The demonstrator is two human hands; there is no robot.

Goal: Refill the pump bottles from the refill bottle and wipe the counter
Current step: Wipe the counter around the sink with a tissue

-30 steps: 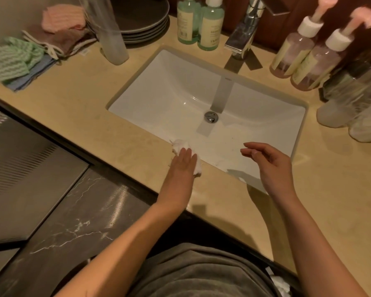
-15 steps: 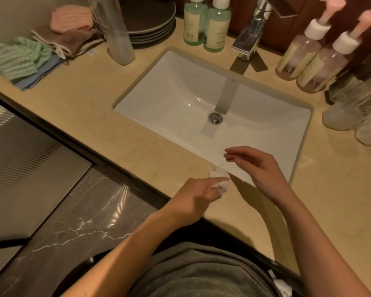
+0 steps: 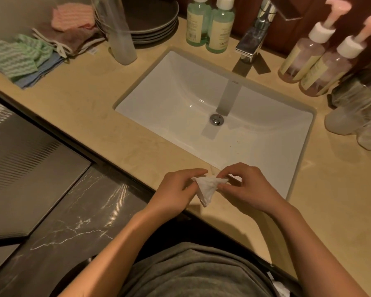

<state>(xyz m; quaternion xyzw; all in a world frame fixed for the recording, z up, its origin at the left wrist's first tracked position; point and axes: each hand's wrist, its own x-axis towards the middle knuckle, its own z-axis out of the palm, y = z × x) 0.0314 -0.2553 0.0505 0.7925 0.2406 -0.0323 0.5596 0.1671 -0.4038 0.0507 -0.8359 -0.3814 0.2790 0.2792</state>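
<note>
Both hands hold a crumpled white tissue (image 3: 206,187) above the near edge of the counter (image 3: 90,116), just in front of the sink (image 3: 171,86). The left hand (image 3: 176,189) pinches its left end and the right hand (image 3: 251,189) pinches its right corner. Pump bottles (image 3: 326,67) stand far right, well apart. Risk: the thin, apparently damp tissue may tear if stretched, or drop into the sink.

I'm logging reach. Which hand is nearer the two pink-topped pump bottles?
Right. The right hand pinches the tissue at the front edge of the counter, below and left of the pink-topped pump bottles; the left hand pinches it farther left.
</note>
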